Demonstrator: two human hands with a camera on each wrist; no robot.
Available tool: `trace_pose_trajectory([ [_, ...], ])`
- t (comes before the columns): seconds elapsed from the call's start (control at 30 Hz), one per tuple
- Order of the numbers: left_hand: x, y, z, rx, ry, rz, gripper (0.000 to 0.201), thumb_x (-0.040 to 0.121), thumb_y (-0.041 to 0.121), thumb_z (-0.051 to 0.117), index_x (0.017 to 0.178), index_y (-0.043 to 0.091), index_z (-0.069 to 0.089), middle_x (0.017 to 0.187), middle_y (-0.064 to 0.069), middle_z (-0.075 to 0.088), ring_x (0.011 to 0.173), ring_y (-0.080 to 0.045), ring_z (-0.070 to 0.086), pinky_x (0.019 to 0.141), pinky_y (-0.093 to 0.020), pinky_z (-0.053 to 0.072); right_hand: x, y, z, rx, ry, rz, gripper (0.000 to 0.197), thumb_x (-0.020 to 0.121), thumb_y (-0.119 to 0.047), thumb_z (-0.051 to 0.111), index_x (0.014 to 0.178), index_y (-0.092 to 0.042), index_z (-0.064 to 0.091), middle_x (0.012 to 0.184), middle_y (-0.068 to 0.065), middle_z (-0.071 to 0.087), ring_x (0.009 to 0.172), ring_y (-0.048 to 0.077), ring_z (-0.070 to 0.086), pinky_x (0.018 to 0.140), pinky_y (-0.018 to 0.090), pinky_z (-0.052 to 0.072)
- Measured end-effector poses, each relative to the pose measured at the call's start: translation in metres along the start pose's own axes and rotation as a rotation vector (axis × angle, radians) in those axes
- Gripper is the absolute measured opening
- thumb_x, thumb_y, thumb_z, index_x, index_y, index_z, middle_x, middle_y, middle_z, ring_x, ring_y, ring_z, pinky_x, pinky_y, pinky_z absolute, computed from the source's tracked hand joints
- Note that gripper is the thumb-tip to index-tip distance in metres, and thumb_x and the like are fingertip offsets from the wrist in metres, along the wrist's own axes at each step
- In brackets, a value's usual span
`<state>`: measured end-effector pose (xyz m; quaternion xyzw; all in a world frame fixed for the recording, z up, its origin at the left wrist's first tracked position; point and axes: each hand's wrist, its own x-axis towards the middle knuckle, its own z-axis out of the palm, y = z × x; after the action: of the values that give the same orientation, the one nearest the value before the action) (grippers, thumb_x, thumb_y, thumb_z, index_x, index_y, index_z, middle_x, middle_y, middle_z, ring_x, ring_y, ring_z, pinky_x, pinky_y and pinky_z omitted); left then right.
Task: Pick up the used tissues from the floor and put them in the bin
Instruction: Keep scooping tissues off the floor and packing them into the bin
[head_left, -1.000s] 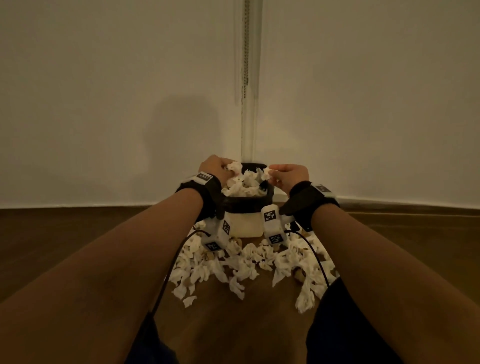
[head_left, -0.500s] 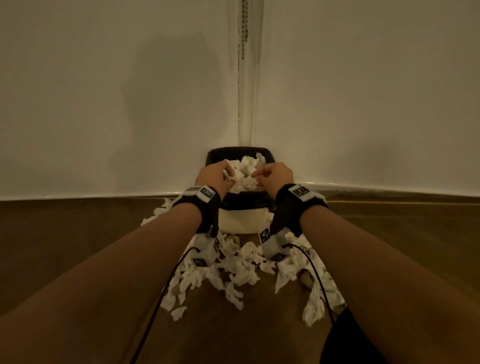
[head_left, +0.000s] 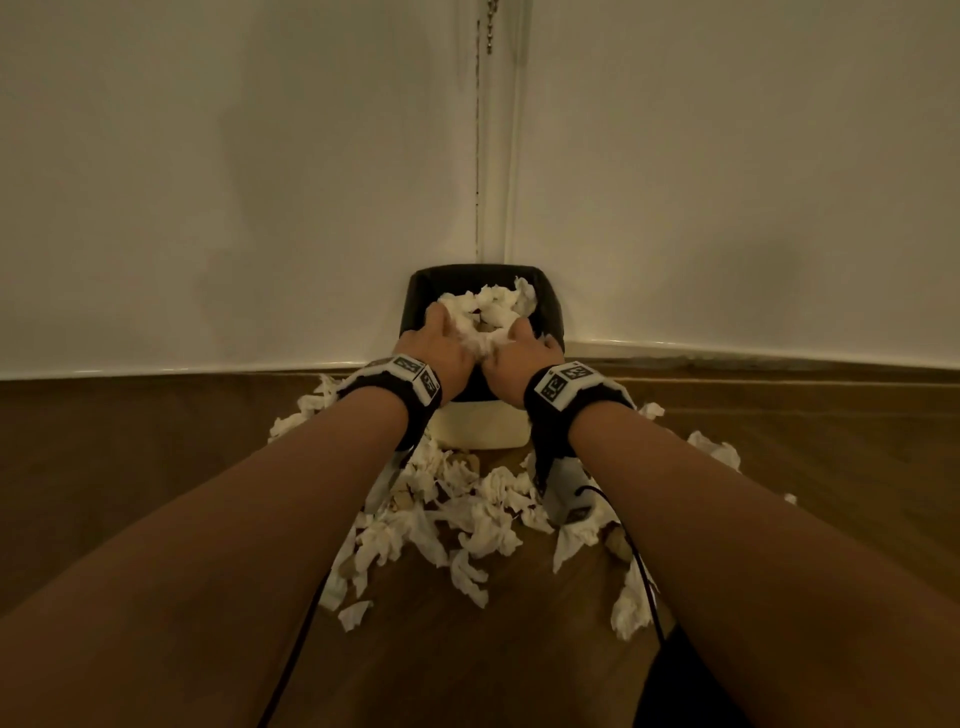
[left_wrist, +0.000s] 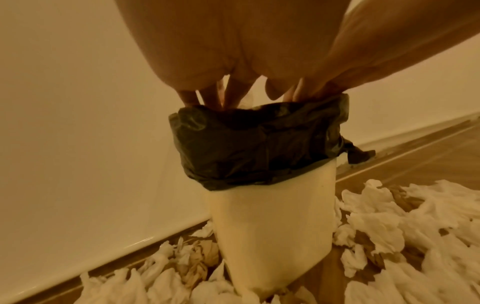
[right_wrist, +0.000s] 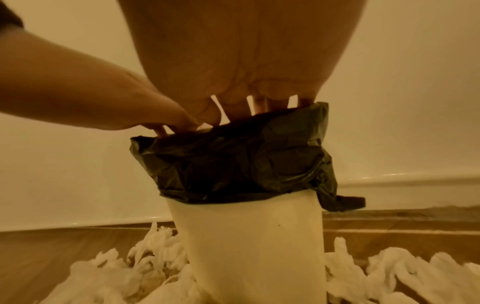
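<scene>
White tissues (head_left: 483, 525) — black liner (left_wrist: 259, 148)

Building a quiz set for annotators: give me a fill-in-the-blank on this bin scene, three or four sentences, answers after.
1. Both hands, the left hand and the right hand, press into the tissues heaped in the ____.
2. The cream bin is lined with a ____ plastic bag.
3. Many crumpled tissues lie on the wooden ____ in front of the bin.
4. The bin stands in a ____ where two white walls meet.

Missing words: bin; black; floor; corner
</scene>
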<state>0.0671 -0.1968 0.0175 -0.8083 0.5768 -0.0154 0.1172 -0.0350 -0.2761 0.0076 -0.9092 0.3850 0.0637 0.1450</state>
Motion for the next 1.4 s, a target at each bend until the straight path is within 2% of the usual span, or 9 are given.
trace_pose_trajectory([
  [0.13, -0.004, -0.004, 0.013, 0.131, -0.028, 0.101, 0.044, 0.096, 0.031, 0.035, 0.139, 0.02, 0.033, 0.135, -0.011, 0.044, 0.132, -0.031, 0.025, 0.093, -0.043, 0.037, 0.005, 0.007, 0.01, -0.06, 0.014, -0.014, 0.052, 0.094, -0.043, 0.019, 0.135, -0.023, 0.044, 0.145, 0.008, 0.028, 0.126, 0.028, 0.043, 0.114, 0.054, -0.003],
  [0.3, -0.005, -0.005, 0.011, -0.025, -0.087, -0.089, 0.048, 0.096, 0.04, 0.015, 0.132, 0.025, 0.045, 0.125, -0.006, 0.051, 0.119, -0.025, 0.042, 0.105, -0.057, 0.015, 0.004, 0.006, 0.008, -0.033, -0.007, -0.016, 0.055, 0.092, -0.046, 0.014, 0.12, -0.02, 0.053, 0.125, 0.004, 0.055, 0.121, 0.023, 0.048, 0.108, 0.061, -0.012],
  [0.5, -0.006, -0.004, 0.023, -0.325, 0.14, -0.183, 0.045, 0.092, 0.049, 0.022, 0.133, 0.032, 0.022, 0.106, 0.001, 0.064, 0.119, -0.023, 0.042, 0.104, -0.057, 0.011, -0.003, 0.002, -0.004, -0.048, -0.056, -0.007, 0.049, 0.094, -0.038, 0.016, 0.12, -0.016, 0.052, 0.129, 0.006, 0.05, 0.127, 0.023, 0.041, 0.107, 0.066, -0.011],
  [0.73, -0.006, -0.004, 0.025, -0.185, 0.004, -0.181, 0.055, 0.093, 0.057, 0.015, 0.122, 0.033, 0.054, 0.143, -0.005, 0.026, 0.13, -0.026, 0.026, 0.106, -0.061, 0.006, -0.01, 0.0, -0.008, -0.096, -0.023, -0.064, 0.041, 0.096, -0.031, 0.022, 0.116, -0.019, 0.056, 0.129, 0.007, 0.048, 0.129, 0.024, 0.035, 0.106, 0.069, -0.006],
  [0.8, -0.007, -0.002, 0.022, -0.192, 0.032, -0.18, 0.056, 0.093, 0.056, 0.016, 0.12, 0.03, 0.056, 0.14, -0.004, 0.033, 0.127, -0.024, 0.034, 0.107, -0.06, 0.005, -0.012, -0.001, -0.009, -0.09, -0.009, -0.05, 0.039, 0.095, -0.032, 0.025, 0.115, -0.02, 0.057, 0.125, 0.006, 0.05, 0.125, 0.023, 0.041, 0.109, 0.065, -0.005],
  [0.93, -0.014, 0.0, 0.013, -0.298, 0.139, -0.189, 0.043, 0.095, 0.05, 0.022, 0.115, 0.025, 0.05, 0.119, -0.002, 0.056, 0.111, -0.023, 0.053, 0.109, -0.057, 0.008, -0.016, -0.004, -0.016, -0.089, 0.006, -0.002, 0.032, 0.095, -0.028, 0.033, 0.112, -0.016, 0.058, 0.123, 0.007, 0.049, 0.118, 0.026, 0.047, 0.114, 0.059, 0.004],
  [1.13, -0.038, 0.004, 0.011, -0.398, 0.309, -0.213, 0.029, 0.095, 0.034, 0.038, 0.121, 0.025, 0.047, 0.132, -0.003, 0.039, 0.109, -0.024, 0.053, 0.097, -0.047, 0.033, -0.032, 0.001, -0.029, -0.073, 0.065, -0.004, 0.034, 0.094, -0.023, 0.043, 0.124, -0.014, 0.057, 0.128, 0.009, 0.049, 0.116, 0.029, 0.05, 0.103, 0.046, 0.037],
  [1.3, -0.063, 0.008, 0.016, -0.389, 0.412, -0.216, 0.027, 0.096, 0.033, 0.036, 0.116, 0.02, 0.049, 0.122, -0.004, 0.043, 0.108, -0.023, 0.048, 0.091, -0.041, 0.037, -0.051, -0.001, -0.031, -0.095, 0.228, -0.003, 0.031, 0.096, -0.026, 0.04, 0.108, -0.007, 0.061, 0.117, 0.012, 0.052, 0.107, 0.029, 0.052, 0.092, 0.043, 0.046],
  [1.4, -0.076, 0.012, 0.022, -0.375, 0.318, -0.248, 0.03, 0.099, 0.032, 0.029, 0.106, 0.015, 0.053, 0.11, -0.005, 0.055, 0.104, -0.025, 0.052, 0.091, -0.042, 0.036, -0.063, -0.01, -0.022, 0.048, 0.242, -0.007, 0.03, 0.096, -0.023, 0.038, 0.093, -0.005, 0.062, 0.103, 0.013, 0.061, 0.089, 0.026, 0.058, 0.076, 0.036, 0.049],
])
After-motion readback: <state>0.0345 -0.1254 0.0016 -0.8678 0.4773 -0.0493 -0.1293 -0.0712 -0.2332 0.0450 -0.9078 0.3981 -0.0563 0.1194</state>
